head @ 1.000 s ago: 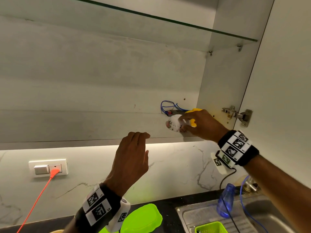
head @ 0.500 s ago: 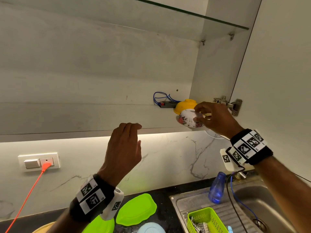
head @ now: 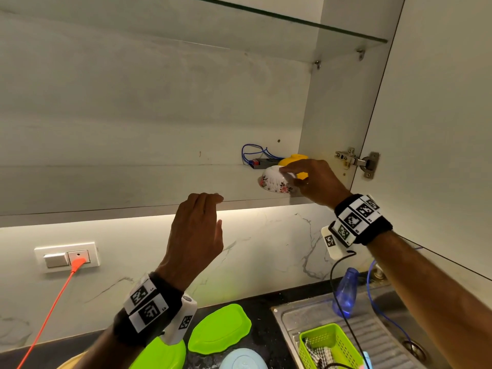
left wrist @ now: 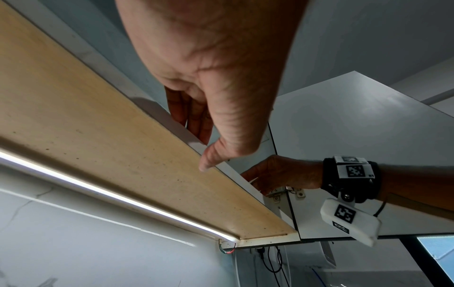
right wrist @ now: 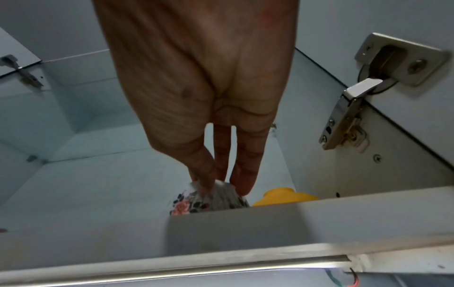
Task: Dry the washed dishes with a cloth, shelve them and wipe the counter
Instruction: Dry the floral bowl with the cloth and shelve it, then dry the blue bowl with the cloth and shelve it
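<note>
A white floral bowl (head: 275,182) stands upside down near the front edge of the open wall cabinet's bottom shelf (head: 133,187), at its right end. My right hand (head: 291,177) reaches over it, with fingers and thumb pinching its raised base. In the right wrist view the fingertips (right wrist: 243,186) press on the floral bowl (right wrist: 209,200). A yellow bowl (head: 292,158) lies upside down just behind it. My left hand (head: 217,210) hovers at the shelf's front edge, left of the bowls, fingers loosely curled and holding nothing. A checked cloth (head: 316,351) lies in a green basket.
The open cabinet door (head: 439,129) and its hinge (head: 356,162) stand right of my right hand. A glass shelf (head: 292,22) runs above. Blue wires (head: 253,151) lie behind the bowls. Below are green plates (head: 221,328), a pale blue plate (head: 243,359), the green basket (head: 330,334), a sink (head: 386,342) and a blue bottle (head: 346,294).
My right hand brought the floral bowl from a tilted hold beside the yellow bowl down onto the shelf, rim down. The left hand has barely moved.
</note>
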